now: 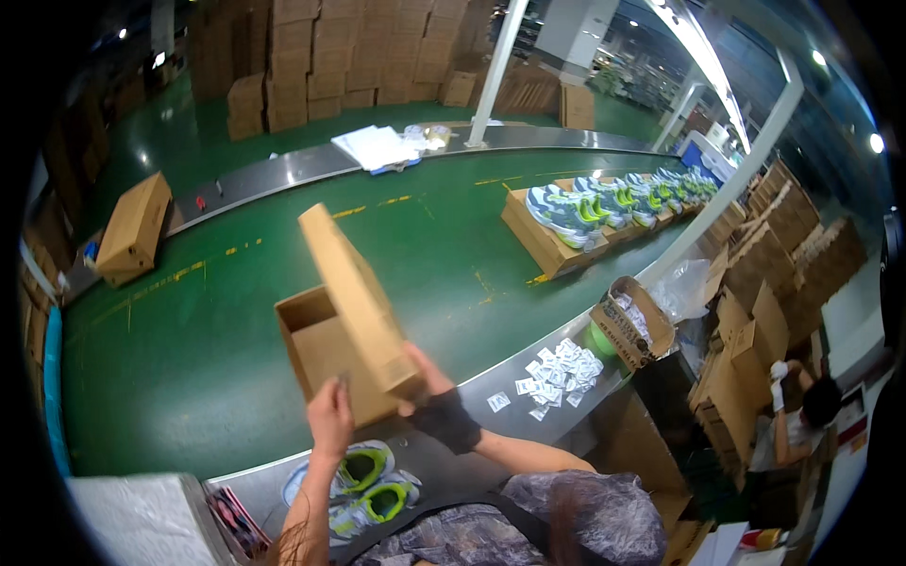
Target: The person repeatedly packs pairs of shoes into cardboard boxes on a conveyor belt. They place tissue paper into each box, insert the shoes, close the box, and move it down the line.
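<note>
My right hand (pixel 427 377), with a black covering round its palm and wrist, grips the near end of a tilted brown box lid (pixel 349 292). Beneath that lid is an open shoebox (pixel 307 344) on the green belt, its visible inside bare cardboard. My left hand (pixel 330 415) is closed at the box's near edge, fingers pinched together. A small greyish bit shows at its fingertips, too small to name. Close to my body lies a pair of grey-and-lime sneakers (pixel 363 469) on the metal ledge, partly behind my left forearm.
White sachets (pixel 563 373) are heaped on the ledge at right, beside a carton of sachets (pixel 634 325). Open boxes of sneakers (pixel 576 212) line the belt's far right. A closed carton (pixel 135 229) stands at left. Papers (pixel 376 148) lie on the far ledge. Another person (pixel 797 415) works at right.
</note>
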A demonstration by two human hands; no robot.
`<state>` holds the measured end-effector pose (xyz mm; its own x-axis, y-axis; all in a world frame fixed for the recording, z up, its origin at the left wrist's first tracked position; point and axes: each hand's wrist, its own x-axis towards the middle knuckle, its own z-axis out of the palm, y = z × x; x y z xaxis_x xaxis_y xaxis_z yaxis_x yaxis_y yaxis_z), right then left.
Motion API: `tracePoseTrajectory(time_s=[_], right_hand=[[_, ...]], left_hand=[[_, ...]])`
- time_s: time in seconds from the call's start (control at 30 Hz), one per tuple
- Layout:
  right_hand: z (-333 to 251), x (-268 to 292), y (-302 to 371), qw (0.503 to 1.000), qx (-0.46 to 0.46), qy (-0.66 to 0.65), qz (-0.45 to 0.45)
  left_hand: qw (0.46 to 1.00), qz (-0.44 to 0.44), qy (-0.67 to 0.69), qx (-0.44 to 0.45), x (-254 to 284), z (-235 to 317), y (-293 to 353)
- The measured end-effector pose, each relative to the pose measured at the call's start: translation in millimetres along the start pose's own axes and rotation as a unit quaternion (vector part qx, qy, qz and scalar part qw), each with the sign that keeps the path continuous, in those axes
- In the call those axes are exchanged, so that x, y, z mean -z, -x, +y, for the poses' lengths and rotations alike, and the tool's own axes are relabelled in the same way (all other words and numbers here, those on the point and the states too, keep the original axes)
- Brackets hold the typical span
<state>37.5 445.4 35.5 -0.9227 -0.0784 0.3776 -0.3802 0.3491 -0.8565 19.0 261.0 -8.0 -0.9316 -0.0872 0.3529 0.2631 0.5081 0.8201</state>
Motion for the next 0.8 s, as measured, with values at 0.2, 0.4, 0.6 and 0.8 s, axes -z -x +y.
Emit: tracePoseTrajectory(time_s=[0.2,0.4,0.6,0.8], right_hand=[[128.4,51.9,42.9,0.808,-0.318,-0.407,0.284],[86.3,4.1,102.5,0.927,-0.305,-0.218,0.014],[-4.7,-100.7,87.1,0.977,0.11,0.017,-0.18],[-31.8,-151.2,106.7,0.972,0.046,-0.056,-0.222]], left_hand=[[0.95,-0.108,-0.271,0.11,14.4,-138.7,28.9],[0.983,-0.043,0.048,0.171,41.7,-75.2,25.5],[0.965,-0.105,0.191,0.148,43.4,-38.1,80.3],[0.865,-0.114,0.327,0.363,97.6,0.7,100.5]])
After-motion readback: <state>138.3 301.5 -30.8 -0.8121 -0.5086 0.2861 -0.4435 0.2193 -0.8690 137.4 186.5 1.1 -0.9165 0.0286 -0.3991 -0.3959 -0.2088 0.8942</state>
